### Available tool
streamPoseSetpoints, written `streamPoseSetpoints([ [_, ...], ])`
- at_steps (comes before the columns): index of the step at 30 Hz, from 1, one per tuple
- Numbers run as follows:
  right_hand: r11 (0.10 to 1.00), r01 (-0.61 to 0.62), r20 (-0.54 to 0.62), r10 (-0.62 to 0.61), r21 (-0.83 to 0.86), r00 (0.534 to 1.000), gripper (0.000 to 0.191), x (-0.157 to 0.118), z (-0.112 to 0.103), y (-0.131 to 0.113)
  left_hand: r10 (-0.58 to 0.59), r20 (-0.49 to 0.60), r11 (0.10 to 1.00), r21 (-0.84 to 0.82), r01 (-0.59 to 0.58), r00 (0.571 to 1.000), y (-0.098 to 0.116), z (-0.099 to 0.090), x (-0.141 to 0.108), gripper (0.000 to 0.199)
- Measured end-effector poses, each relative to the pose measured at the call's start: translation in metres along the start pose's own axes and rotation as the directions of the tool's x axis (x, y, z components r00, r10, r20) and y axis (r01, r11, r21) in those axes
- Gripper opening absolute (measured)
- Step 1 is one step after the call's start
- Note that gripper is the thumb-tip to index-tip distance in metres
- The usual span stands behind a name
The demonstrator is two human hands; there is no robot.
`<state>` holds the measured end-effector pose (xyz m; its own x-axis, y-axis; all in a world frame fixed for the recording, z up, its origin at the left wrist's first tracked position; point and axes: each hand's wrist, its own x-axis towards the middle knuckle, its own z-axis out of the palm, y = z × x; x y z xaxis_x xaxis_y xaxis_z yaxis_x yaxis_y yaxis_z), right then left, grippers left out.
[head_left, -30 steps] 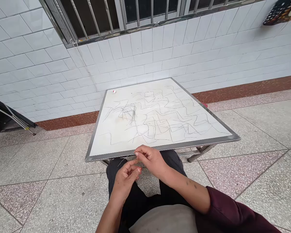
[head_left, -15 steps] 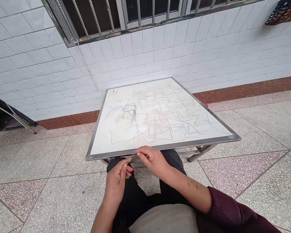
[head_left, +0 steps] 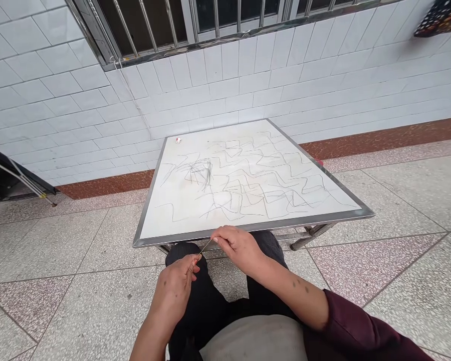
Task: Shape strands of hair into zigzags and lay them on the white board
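The left hand [head_left: 173, 291] draws away from the right hand [head_left: 240, 250], the thin, yellowish, wire-like strand [head_left: 206, 246] now straight between their pinches.

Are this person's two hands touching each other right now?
Apart: the head view shows a gap between the left hand and the right hand, spanned by a thin strand.

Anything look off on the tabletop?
Two things. Left of centre, a dense tangle of thin dark strands; the other strands lie more spread out. Near the far left corner sits a small white-and-red item, unlike the strands; too small to identify.
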<state>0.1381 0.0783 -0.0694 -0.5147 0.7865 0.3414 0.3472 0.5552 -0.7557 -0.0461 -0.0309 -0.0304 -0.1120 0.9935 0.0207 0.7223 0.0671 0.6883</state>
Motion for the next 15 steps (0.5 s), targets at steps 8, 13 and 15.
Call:
streamPoseSetpoints([
  [8, 0.983, -0.160, -0.167, 0.174, 0.092, 0.970, 0.018, 0.004, -0.027, 0.003, -0.272, -0.310, 0.956, -0.197, 0.219, 0.911, -0.027, -0.010, -0.005, 0.048],
  [13, 0.989, -0.103, -0.104, 0.114, 0.107, 0.988, 0.017, 0.000, -0.017, -0.008, -0.208, -0.387, 0.932, -0.357, 0.062, 0.899, -0.011, -0.001, -0.001, 0.050],
  [15, 0.992, -0.086, -0.100, 0.095, 0.095, 0.990, 0.016, -0.002, -0.013, -0.011, -0.183, -0.367, 0.921, -0.389, 0.028, 0.912, -0.001, 0.006, 0.002, 0.051],
])
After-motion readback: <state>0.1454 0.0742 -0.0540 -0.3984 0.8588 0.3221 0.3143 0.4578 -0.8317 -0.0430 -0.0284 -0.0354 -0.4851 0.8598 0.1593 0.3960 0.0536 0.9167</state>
